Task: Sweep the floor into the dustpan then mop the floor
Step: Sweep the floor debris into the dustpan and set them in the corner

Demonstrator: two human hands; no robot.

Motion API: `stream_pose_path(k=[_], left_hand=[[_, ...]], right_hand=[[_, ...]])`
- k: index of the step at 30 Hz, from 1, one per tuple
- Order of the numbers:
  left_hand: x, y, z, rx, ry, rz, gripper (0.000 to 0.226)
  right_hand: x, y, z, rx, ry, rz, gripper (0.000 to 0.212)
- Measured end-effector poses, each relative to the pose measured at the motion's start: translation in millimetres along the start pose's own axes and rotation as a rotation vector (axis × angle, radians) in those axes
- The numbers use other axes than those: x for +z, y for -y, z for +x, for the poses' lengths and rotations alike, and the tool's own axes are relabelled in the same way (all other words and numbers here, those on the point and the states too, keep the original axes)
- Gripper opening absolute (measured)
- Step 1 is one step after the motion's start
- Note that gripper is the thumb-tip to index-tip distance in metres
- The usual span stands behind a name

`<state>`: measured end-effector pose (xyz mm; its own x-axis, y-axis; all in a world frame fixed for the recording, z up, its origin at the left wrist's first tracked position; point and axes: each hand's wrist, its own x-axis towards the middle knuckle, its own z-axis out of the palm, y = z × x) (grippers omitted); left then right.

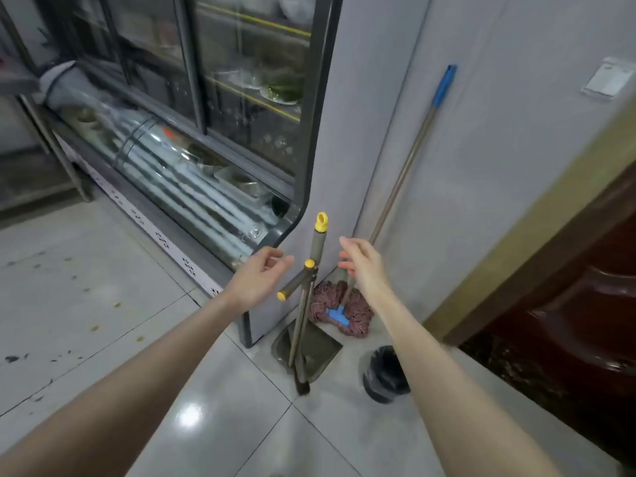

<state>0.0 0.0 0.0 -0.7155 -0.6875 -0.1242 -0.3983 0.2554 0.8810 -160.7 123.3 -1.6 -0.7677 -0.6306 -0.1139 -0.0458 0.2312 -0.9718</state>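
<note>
You are holding both hands out, one on each side of the broom (317, 246) handle. Your left hand (258, 280) and right hand (361, 266) are hanging open with loose fingers, holding nothing. The broom is standing in the dustpan (323, 346) by the glass fridge (206, 187). The mop (354, 321) is leaning on the wall just behind. A black bin (385, 376) is sitting near the dustpan.
</note>
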Motion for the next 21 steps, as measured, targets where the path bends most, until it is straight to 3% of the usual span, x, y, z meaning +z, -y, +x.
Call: stream_pose_path(k=[10,17,21], left_hand=[[41,34,97,-0.202,0.065,0.065,0.046],[72,61,125,-0.253,0.089,0.062,0.052],[88,77,140,-0.335,0.121,0.055,0.056]], right_hand=[[19,-40,110,0.111,0.124,-0.052,0.061],[30,-54,142,0.064,0.241,-0.023,0.020],[29,-56,155,0.062,0.253,0.011,0.010]])
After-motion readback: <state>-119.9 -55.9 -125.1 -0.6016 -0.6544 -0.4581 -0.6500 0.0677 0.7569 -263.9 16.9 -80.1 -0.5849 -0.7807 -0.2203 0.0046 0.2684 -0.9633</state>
